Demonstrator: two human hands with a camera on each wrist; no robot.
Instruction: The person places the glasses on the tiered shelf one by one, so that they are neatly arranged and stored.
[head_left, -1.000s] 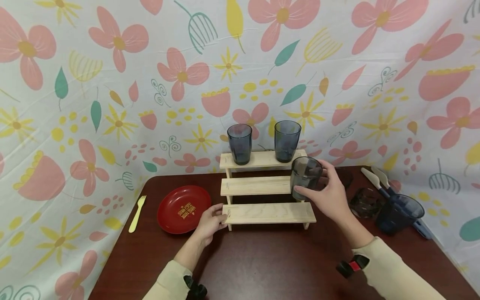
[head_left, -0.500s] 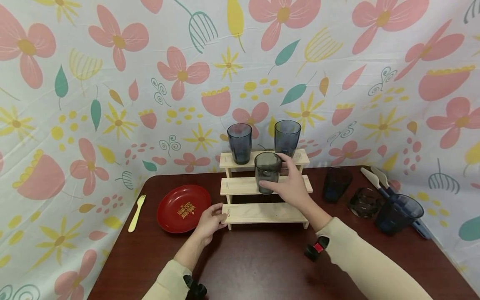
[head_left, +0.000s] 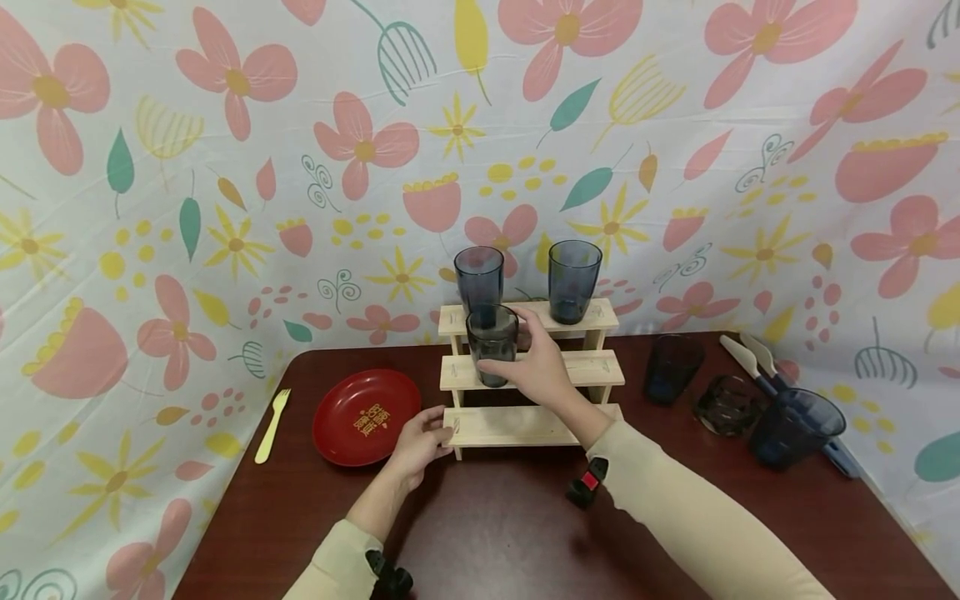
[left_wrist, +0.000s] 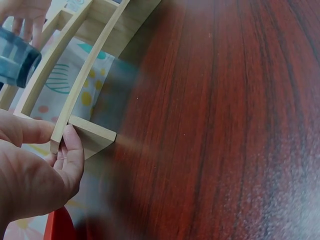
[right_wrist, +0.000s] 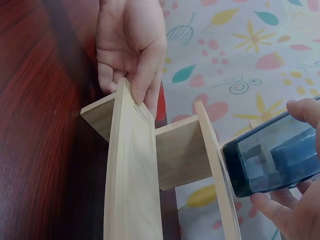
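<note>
On the dark table stands a three-step wooden shelf rack [head_left: 525, 427]. My left hand [head_left: 416, 448] pinches the left end of its lowest board between thumb and fingers, plainly seen in the left wrist view. A dark tinted drinking glass [head_left: 493, 350] is in my right hand [head_left: 542, 371], thumb on its near side, upright at the left part of the middle board. Its base [right_wrist: 236, 170] is at that board; I cannot tell whether it bears on it. Two blue-grey glasses, one left [head_left: 477, 273] and one right [head_left: 574, 279], stand upright on the top board.
A red oval plate [head_left: 341, 442] and a yellow fork [head_left: 272, 425] lie left of the rack. To the right are a dark glass [head_left: 672, 367], a low dark glass dish [head_left: 726, 407], a tilted blue glass [head_left: 793, 429] and white-bladed cutlery [head_left: 741, 357]. A floral cloth hangs behind.
My right hand has carried the glass leftward, from the right end of the rack to the left part of the middle board. The left hand has kept its hold on the lowest board.
</note>
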